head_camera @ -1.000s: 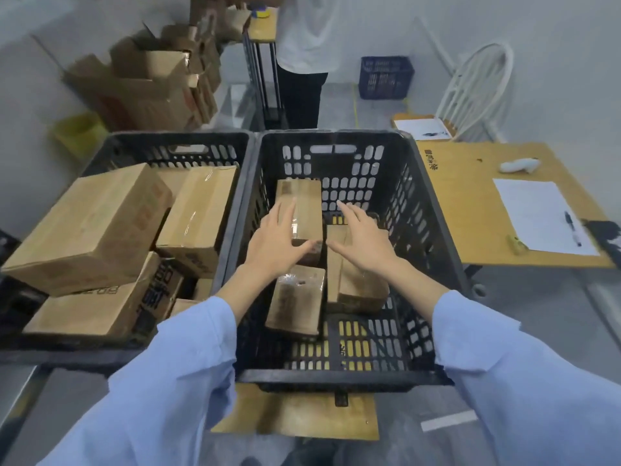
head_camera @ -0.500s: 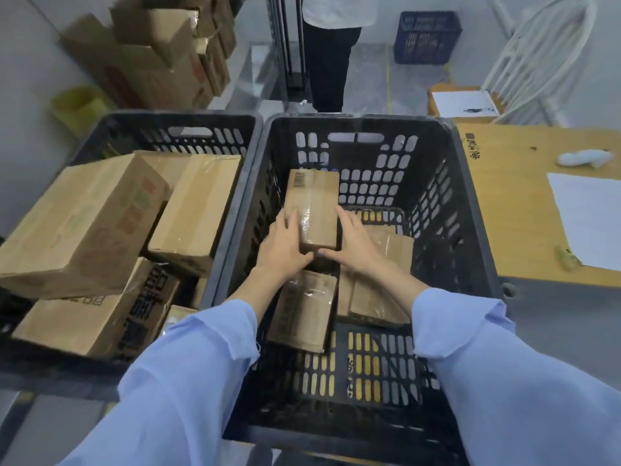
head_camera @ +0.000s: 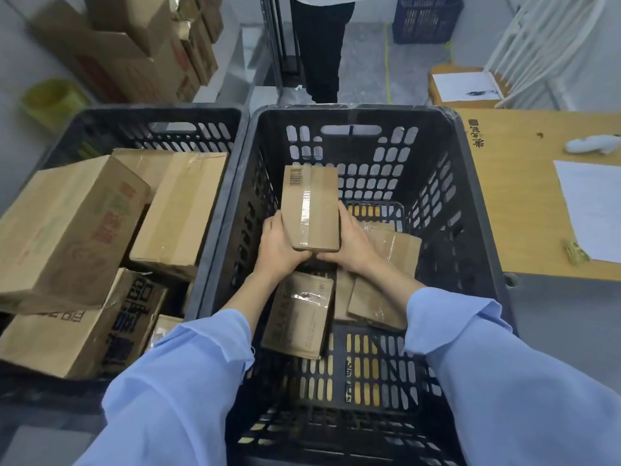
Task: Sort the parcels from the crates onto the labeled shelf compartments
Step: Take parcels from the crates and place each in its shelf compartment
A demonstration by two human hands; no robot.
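Grey concrete floor at the back, with stacked cardboard boxes [head_camera: 134, 52] far left, a standing person's dark trousers [head_camera: 319, 45] top centre and a blue crate [head_camera: 426, 18] behind. Nearer, two black slotted crates side by side: left crate [head_camera: 161, 112] packed with large cartons [head_camera: 64, 230], right crate [head_camera: 349, 111] mostly bare down to its slotted bottom. Just right of that, a wooden table [head_camera: 504, 196] with a sheet of paper [head_camera: 591, 210].

Both arms stretched forward and down into the right crate, light blue sleeves [head_camera: 174, 381] ending at mid-forearm. Left hand [head_camera: 279, 243] clasping the near left edge of a small taped parcel [head_camera: 311, 206], fingers curled underneath, thumb up along the side. Right hand [head_camera: 356, 245] mirroring it on the near right edge, fingers wrapped under the corner. Thumb tips nearly meeting beneath the near end.

Small taped parcel gripped between the two hands, held up inside the right crate, long side pointing away, barcode at its far left corner, clear tape down the middle. Beneath the wrists, on the crate bottom: a flat parcel [head_camera: 299, 317] on the left, a tilted parcel [head_camera: 379, 297] just beside it on the right.
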